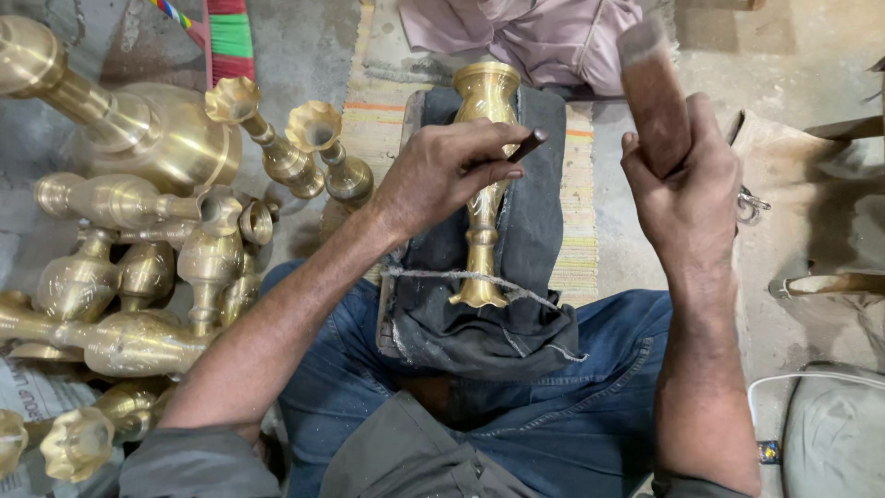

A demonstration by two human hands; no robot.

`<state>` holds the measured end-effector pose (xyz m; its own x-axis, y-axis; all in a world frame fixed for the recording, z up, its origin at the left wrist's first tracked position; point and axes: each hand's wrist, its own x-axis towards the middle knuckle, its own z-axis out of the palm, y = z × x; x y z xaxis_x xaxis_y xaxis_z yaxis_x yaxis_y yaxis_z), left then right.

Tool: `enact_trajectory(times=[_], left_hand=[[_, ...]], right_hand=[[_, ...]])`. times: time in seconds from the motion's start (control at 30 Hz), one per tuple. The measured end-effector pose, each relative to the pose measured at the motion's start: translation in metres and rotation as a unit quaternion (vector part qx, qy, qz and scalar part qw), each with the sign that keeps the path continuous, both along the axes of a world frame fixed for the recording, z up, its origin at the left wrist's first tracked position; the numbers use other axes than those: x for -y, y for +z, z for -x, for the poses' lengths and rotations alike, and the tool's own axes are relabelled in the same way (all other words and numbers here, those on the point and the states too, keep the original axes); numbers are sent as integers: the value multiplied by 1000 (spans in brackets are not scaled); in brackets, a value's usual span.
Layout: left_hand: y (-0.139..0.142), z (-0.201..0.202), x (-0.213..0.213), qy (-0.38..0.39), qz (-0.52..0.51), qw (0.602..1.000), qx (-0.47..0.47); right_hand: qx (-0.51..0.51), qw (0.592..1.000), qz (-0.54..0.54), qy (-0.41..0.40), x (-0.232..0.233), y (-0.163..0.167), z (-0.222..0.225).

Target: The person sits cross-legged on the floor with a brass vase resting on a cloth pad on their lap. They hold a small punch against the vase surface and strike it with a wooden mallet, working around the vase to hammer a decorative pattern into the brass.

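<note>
A slim brass vase [483, 189] lies lengthwise on a dark cloth pad [530, 277] across my lap, tied down near its foot by a string [433, 273]. My left hand [438, 171] rests on the vase's middle and pinches a small dark chisel [527, 145] against the metal. My right hand [687, 180] is raised to the right of the vase, gripping a worn wooden mallet [653, 92] that points up and away.
A heap of brass vases and pots [138, 240] fills the floor on the left, with two fluted ones [295, 148] upright near the pad. A striped mat [581, 231] lies under the pad. Pink cloth [535, 32] lies beyond; bags [830, 433] lie on the right.
</note>
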<state>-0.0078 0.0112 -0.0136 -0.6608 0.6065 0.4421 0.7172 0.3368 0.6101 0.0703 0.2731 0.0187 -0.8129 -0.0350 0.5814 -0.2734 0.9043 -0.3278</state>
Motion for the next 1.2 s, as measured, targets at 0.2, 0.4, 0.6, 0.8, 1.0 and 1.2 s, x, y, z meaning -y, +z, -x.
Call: enact_trajectory(times=[0.2, 0.4, 0.6, 0.8, 1.0, 1.2], left_hand=[[-6, 1, 5, -22, -38, 998, -46], [-6, 1, 6, -11, -55, 998, 12], [-8, 1, 12, -30, -73, 996, -47], [-15, 0, 11, -6, -90, 995, 52], [-18, 2, 14, -46, -127, 991, -14], [-20, 0, 16, -34, -139, 988, 59]], right_hand=[[30, 1000, -1, -8, 2, 2, -2], [19, 999, -30, -9, 4, 4, 1], [1, 997, -80, -5, 10, 14, 2], [18, 998, -66, 2, 12, 18, 5], [2, 995, -94, 14, 8, 16, 5], [-9, 996, -81, 28, 14, 25, 8]])
